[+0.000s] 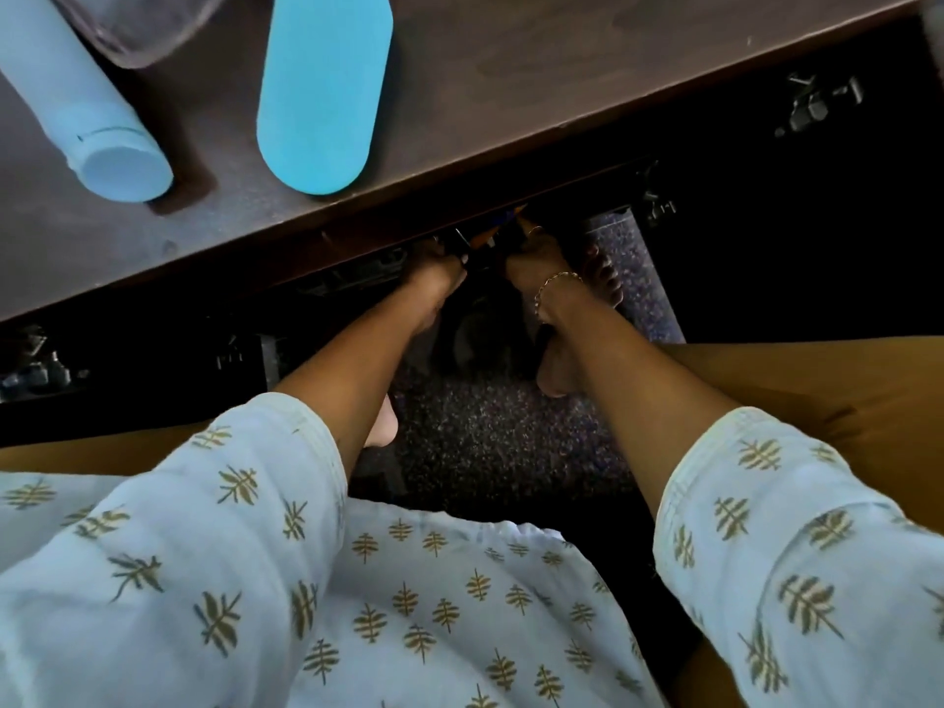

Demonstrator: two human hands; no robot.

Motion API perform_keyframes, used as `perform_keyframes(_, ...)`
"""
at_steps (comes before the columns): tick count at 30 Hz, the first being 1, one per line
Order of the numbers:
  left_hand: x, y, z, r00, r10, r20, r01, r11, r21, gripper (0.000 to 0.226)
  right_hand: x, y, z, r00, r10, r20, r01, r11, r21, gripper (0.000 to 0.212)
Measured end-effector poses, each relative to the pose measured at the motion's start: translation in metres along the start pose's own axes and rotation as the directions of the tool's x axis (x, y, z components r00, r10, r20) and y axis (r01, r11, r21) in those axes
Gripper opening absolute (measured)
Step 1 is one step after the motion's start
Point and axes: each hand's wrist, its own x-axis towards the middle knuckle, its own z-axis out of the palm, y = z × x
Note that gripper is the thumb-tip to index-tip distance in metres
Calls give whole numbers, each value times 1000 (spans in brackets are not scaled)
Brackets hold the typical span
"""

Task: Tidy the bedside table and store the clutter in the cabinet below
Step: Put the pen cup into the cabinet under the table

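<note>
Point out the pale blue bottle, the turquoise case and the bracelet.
pale blue bottle [76, 102]: head view, on its body.
turquoise case [322, 89]: head view, middle of its top face.
bracelet [554, 283]: head view, chain on the right wrist.

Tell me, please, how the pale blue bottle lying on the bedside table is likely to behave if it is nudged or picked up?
The pale blue bottle lies on its side and looks cylindrical, so a sideways nudge would probably roll it. Its cap end sits near the bedside table front edge, so it might roll off. The smooth matte body looks rigid and fairly easy to grip; its weight cannot be judged.
</note>
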Motion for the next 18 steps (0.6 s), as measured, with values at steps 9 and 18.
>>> perform_keyframes(9,-28,-4,-5,991,37,129,-72,958,276,49,-33,-11,-6,1000,0,27,4,987,-161,34)
perform_keyframes(18,-156,28,-42,939,107,328,-321,617,718,27,-126,-47,-1,979,-29,204,155,752,-640,46)
